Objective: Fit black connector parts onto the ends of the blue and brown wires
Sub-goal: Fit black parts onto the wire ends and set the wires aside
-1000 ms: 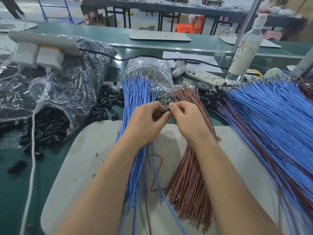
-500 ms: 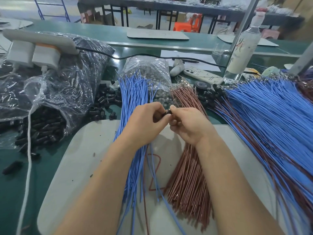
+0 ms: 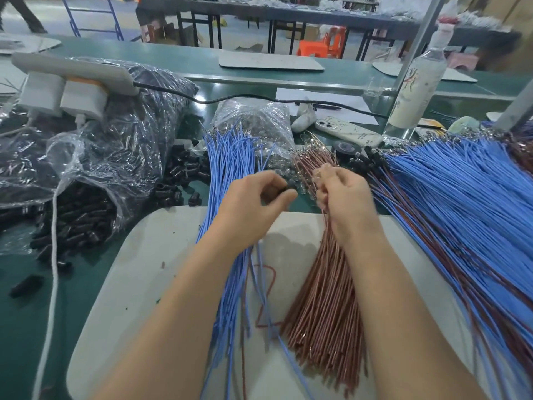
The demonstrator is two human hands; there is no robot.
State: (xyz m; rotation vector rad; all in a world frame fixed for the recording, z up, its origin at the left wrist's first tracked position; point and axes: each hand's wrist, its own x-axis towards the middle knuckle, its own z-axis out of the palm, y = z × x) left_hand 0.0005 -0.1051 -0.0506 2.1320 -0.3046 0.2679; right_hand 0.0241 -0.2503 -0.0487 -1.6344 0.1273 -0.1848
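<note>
A long green desk (image 3: pixel 26 327) runs through a busy workshop, with more benches and an orange stool in the upper part of the frame. A pale mat (image 3: pixel 161 255) lies on the desk at lower centre. On it rest a bundle of blue wires (image 3: pixel 227 174) and, just to the right, a bundle of brown wires (image 3: pixel 326 290), both fanning away toward the top. Loose black parts (image 3: pixel 181 174) are heaped left of the blue bundle and spill from a clear bag (image 3: pixel 86 174) at the left edge. A big sheaf of mixed wires (image 3: pixel 461 203), apparently already fitted, fills the right side.

The left hand (image 3: pixel 253 206) has thumb and forefinger pinched on what looks like one black connector part (image 3: pixel 284 189), though blur hides its detail. The right hand (image 3: pixel 343 200) is curled around the far ends of a few brown wires, fingertips close to the metal tips.

To my eye these wires are light and limp and would buckle if pushed from far back, so the grip belongs right behind the metal tip. The connector part looks small, hard and smooth, easy to let slip; a firm pinch across its sides, leaving the opening clear, seems wisest.
</note>
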